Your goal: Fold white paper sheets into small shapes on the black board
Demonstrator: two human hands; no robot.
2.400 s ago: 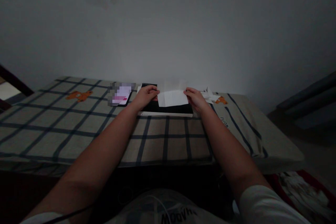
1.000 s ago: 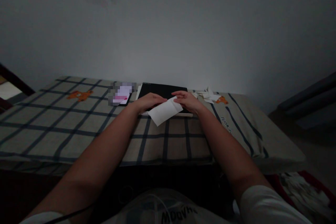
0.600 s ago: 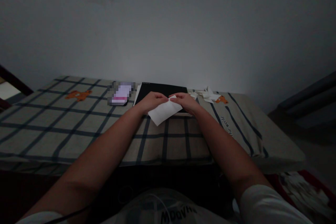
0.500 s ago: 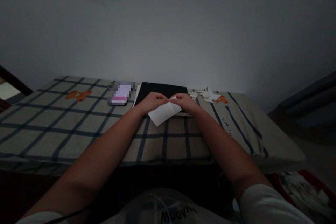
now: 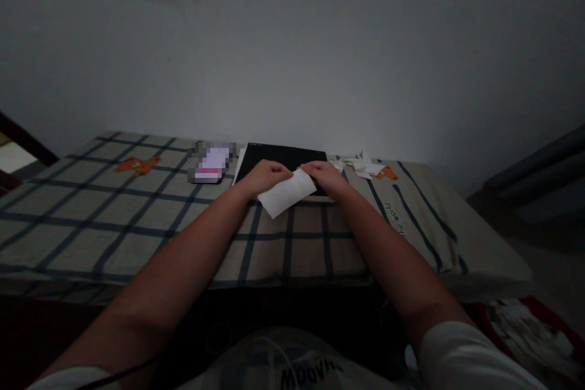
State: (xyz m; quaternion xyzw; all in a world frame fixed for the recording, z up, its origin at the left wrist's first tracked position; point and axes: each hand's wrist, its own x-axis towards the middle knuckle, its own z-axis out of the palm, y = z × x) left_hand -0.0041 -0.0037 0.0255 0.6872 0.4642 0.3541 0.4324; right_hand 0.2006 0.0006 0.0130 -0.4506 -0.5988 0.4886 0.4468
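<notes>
The left hand (image 5: pixel 269 175) pinches the far side of a folded white paper (image 5: pixel 286 195) with thumb and fingers, and the right hand (image 5: pixel 323 175) grips the same paper close by, at its far right end. The paper slants over the near edge of a black notebook (image 5: pixel 286 155), which lies toward the far edge of the cloth-covered surface (image 5: pixel 150 234). Left of the notebook, also near that far edge, is a phone (image 5: pixel 214 161), its screen lit. White paper pieces (image 5: pixel 364 166) lie in a heap toward the far right corner.
</notes>
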